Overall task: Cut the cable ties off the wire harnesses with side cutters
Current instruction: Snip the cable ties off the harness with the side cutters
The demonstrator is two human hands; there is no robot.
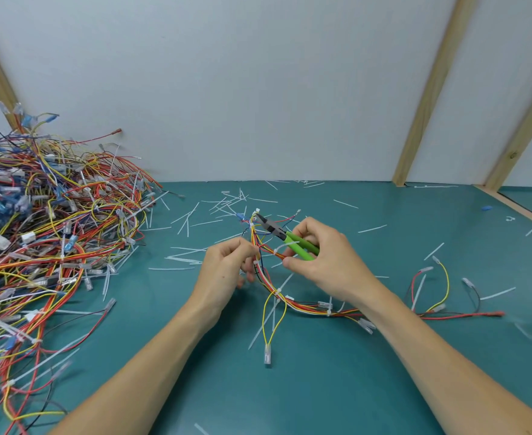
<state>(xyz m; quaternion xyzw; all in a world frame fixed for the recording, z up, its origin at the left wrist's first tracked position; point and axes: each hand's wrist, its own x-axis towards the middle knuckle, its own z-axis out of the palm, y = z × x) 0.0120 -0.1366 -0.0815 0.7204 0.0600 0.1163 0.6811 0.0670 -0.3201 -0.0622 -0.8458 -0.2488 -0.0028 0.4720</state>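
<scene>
The wire harness (269, 279) arches up off the green counter (321, 387), pinched by the left hand (223, 271). The right hand (324, 257) grips the side cutters (285, 236), tips among the wires. White ties remain on it; cut ties (195, 221) litter the counter and a big pile (48, 221) waits leftward. Room lies open right.
</scene>
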